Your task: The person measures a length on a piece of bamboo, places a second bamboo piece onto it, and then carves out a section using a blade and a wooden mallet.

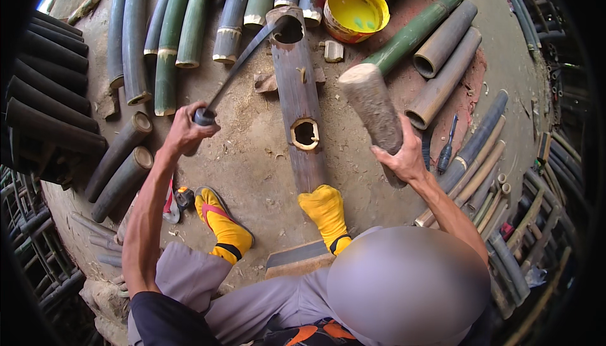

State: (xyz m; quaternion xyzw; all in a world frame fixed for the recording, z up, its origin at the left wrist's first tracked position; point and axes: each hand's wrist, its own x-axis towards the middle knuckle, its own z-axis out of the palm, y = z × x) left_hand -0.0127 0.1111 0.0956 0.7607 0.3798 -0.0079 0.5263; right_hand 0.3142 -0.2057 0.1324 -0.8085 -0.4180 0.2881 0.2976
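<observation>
My left hand (189, 129) is wrapped round the dark handle of a long-bladed knife (242, 61). The blade slants up and away, its tip at the far hole (290, 30) of a bamboo pole (295, 93) on the ground. Closer to me, the same pole has a second hole (306, 134) with a pale cut rim. A short wooden log (371, 103) is gripped in my right hand (407, 158), right of the pole, its pale end pointing away. My yellow-socked foot (323, 210) presses on the pole's near end.
Several green and grey bamboo lengths (172, 30) lie at the far left, more (442, 43) at the far right. A yellow bucket (357, 11) stands beyond. A screwdriver (448, 144) lies right; a tape measure (184, 197) lies by my sandalled foot (227, 223). A blurred round shape (409, 286) covers the lower right.
</observation>
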